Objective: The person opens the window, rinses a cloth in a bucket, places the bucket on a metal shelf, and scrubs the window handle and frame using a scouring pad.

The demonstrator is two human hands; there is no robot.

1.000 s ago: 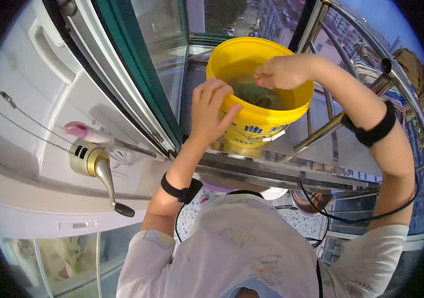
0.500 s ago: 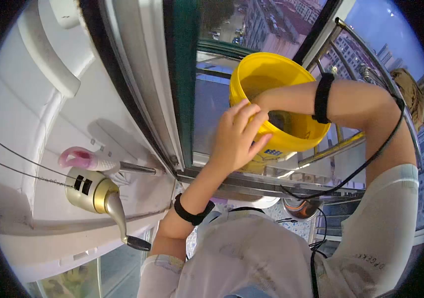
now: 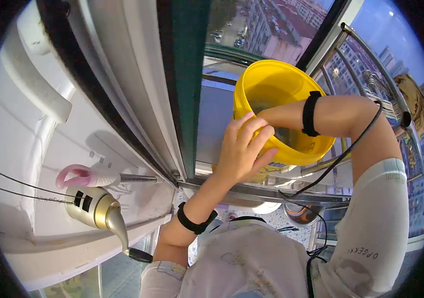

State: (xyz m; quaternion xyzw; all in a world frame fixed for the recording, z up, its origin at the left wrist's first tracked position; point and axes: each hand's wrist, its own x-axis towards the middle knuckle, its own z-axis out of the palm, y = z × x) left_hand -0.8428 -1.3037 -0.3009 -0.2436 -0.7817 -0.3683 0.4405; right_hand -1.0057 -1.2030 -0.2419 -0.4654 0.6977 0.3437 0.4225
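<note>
A yellow bucket (image 3: 239, 102), tilted with its mouth toward me, is by the open window at the metal railing. My left hand (image 3: 241, 149) grips its near left rim, fingers over the edge and thumb on the outside. My right arm (image 3: 341, 115), with a black strap at the wrist, reaches over the right rim into the bucket. Inside the bucket, my right hand's fingers are hidden behind my left hand and the wall. Something dark lies at the bottom, too shaded to make out.
On the left wall are a hand-crank winch (image 3: 93, 206) with two wires and a pink-handled rod (image 3: 90, 177). The window frame (image 3: 184, 99) stands left of the bucket. A metal railing (image 3: 378, 69) runs on the right. A black cable (image 3: 343, 161) hangs from my right arm.
The view has shifted a little, and the bucket appears slightly lower and further right. My right elbow has come down and inward. My left hand stays on the rim.
</note>
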